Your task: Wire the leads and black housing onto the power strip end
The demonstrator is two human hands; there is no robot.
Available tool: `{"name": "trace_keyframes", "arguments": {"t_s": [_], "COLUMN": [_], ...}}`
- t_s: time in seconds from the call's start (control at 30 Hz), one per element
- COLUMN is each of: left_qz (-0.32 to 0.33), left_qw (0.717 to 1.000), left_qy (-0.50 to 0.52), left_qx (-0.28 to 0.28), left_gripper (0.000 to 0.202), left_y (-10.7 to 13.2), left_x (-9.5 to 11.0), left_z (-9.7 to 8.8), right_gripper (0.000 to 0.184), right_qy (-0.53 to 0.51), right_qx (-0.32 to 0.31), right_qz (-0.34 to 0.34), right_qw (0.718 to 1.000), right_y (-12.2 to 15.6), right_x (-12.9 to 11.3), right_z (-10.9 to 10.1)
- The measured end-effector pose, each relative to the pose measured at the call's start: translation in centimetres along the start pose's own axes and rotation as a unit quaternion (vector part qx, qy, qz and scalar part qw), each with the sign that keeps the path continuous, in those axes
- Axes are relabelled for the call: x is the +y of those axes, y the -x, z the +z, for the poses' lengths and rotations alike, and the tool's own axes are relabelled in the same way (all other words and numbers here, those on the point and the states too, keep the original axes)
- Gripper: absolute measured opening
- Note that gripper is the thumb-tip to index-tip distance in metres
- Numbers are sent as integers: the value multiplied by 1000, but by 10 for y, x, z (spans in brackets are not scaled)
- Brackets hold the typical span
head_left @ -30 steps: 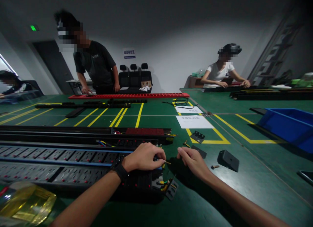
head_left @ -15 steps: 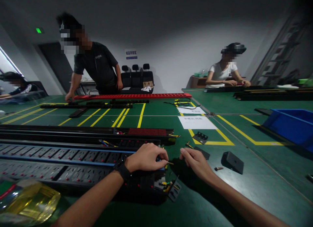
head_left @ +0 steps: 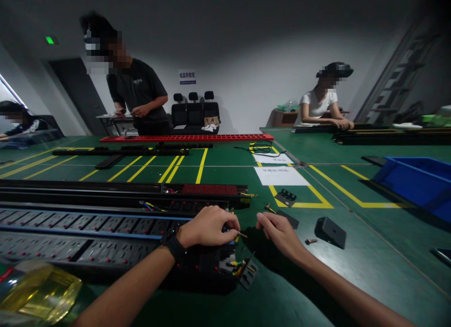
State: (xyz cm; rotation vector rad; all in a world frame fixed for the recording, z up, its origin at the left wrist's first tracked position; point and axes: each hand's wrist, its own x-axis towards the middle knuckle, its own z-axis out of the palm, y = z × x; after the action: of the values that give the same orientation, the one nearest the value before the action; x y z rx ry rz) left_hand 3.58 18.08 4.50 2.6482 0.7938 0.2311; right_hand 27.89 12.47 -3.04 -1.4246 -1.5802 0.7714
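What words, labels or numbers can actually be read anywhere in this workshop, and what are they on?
Blue wall sign: white Chinese characters, seemingly "成品存放区", barely legible.
Nearer white sheet: one printed line, too blurred to read.
Farther white sheet: blurred too.
Chest print on a person's dark shirt: too small.
Green light: no legible text.
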Motion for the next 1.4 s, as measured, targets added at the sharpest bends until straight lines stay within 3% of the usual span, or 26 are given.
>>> {"name": "trace_keyframes", "arguments": {"t_s": [1.4], "left_qz": [8], "left_qw": [1000], "left_qy": [1], "left_qx": [3], "left_gripper": [18], "left_y": [-1], "left_x": [0], "left_z": [0], "right_gripper": [62], "right_qy": [17], "right_qx": [-1], "right_qz": [-17], "right_qw": [1000], "right_y": [0], "right_x": [2], "right_z": [-1]}}
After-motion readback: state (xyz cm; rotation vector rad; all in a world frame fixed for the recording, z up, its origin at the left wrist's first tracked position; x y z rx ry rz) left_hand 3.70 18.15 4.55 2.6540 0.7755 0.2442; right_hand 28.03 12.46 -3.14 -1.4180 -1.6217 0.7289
